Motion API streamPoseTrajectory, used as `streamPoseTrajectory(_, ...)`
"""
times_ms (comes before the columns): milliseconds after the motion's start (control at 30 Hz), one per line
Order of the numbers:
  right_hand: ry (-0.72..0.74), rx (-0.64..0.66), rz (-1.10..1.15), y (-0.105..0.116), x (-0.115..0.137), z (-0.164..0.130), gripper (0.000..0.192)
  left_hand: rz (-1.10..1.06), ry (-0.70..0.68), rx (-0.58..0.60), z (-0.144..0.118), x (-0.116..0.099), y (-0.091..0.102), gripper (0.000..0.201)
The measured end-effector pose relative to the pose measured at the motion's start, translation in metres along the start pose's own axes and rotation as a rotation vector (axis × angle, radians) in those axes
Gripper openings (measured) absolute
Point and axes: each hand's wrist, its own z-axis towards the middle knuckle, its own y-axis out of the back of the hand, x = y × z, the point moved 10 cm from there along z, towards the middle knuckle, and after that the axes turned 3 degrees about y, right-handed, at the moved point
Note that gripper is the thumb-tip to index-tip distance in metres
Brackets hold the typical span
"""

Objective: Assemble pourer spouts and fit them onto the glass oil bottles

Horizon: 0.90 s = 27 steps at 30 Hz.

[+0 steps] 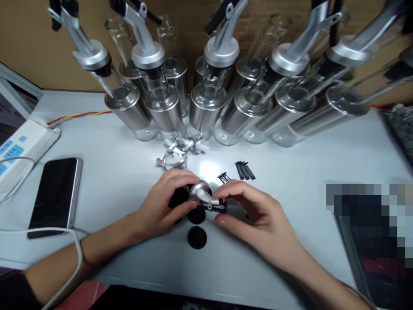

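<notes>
The spout (200,193) is being held over the table (290,168), between the two hands. Nearer the person than the spout, a round black disc (197,237) is lying in plain sight; more discs are sitting under and just left of the spout, partly hidden.

The left hand (158,200) is the nearer one: its thumb and fingers are gripping the spout's round base. The spout's long axis is running from that base rightward, sloping slightly toward the person, so the narrow tip is pointing at the right hand (258,211). A black lever (211,208) is lying along the near side of the tip. The right hand is curving its thumb and forefinger around the tip end, the thumb on the near side; I cannot tell whether they are touching it.

Well left of the spout, a phone (54,193) is lying on the table. Beyond the spout to the right, small black strips (244,170) are resting side by side, while small metal parts (183,146) are lying beyond it, slightly left. Farther beyond the spout, glass bottles (208,107) are standing in rows, several bearing similar spouts (221,49).
</notes>
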Motion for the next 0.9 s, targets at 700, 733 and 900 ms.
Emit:
streamPoseTrajectory(700,0.118,0.032,-0.017,-0.001,0.008,0.0,0.011,0.012,0.061,0.08,-0.005,0.007,-0.006,0.055)
streamPoseTrajectory(733,0.114,0.025,-0.023,-0.001,0.007,0.0,0.012,0.017,0.068,0.086,-0.004,0.008,-0.006,0.054)
streamPoseTrajectory(900,0.042,0.015,-0.037,-0.001,0.002,0.0,0.012,0.065,0.083,0.102,-0.001,0.007,-0.005,0.045)
